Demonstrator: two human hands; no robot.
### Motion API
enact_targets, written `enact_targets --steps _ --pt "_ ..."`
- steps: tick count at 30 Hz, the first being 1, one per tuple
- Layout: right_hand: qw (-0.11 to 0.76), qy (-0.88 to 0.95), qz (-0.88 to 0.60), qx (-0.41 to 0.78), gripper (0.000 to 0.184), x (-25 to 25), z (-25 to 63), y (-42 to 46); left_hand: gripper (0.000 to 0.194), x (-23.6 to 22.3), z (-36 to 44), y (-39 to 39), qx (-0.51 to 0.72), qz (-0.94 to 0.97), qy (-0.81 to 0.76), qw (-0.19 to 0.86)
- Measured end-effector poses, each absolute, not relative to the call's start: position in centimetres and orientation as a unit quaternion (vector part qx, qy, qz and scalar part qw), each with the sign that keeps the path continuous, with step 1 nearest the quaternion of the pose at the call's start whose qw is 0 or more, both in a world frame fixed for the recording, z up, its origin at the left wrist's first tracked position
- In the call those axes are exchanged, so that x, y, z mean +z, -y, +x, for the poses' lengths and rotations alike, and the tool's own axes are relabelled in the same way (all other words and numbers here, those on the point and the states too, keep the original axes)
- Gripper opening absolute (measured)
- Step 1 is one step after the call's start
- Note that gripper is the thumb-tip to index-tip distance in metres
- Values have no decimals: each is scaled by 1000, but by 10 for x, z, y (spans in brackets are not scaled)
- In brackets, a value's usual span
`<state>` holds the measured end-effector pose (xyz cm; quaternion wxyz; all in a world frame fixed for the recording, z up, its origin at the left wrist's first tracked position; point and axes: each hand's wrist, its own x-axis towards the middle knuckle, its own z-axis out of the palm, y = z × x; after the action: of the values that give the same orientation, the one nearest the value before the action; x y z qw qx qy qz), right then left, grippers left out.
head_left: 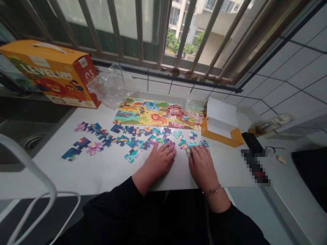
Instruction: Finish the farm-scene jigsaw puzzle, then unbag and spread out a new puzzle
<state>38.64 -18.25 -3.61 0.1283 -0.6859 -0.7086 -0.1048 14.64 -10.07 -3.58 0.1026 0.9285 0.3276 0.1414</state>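
My left hand [159, 161] lies palm down on the white table [89, 173], its fingertips over small multicoloured jigsaw pieces [157, 139]. My right hand [201, 166] lies palm down beside it, its fingertips on a teal jigsaw piece [192, 145], and I cannot tell whether they pinch it. Several loose pieces are scattered in front of and left of a colourful animal-scene puzzle section [143, 114]. A clear plastic bag [194, 110] covers part of that picture's right end.
An orange "Level Up!" puzzle box [48, 73] and crumpled plastic [109, 88] stand at the back left. An open orange-and-white box [222, 122] sits at the right, beside a pixelated dark object [255, 160]. A white chair frame [28, 163] rises at the near left.
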Motion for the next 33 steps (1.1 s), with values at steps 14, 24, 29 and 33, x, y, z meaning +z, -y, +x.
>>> enact_targets --steps 14,24,29,33 --pt "263 823 -503 5 40 -36 350 230 38 -43 141 117 162 951 -215 152" --pt "176 792 -583 -43 50 -47 357 223 44 -40 80 165 172 960 -180 130" --pt "213 806 -551 -36 40 -45 343 246 37 -34 27 175 199 954 -205 89" --pt "242 830 -503 -15 39 -41 327 261 55 -20 -25 178 206 945 -250 52"
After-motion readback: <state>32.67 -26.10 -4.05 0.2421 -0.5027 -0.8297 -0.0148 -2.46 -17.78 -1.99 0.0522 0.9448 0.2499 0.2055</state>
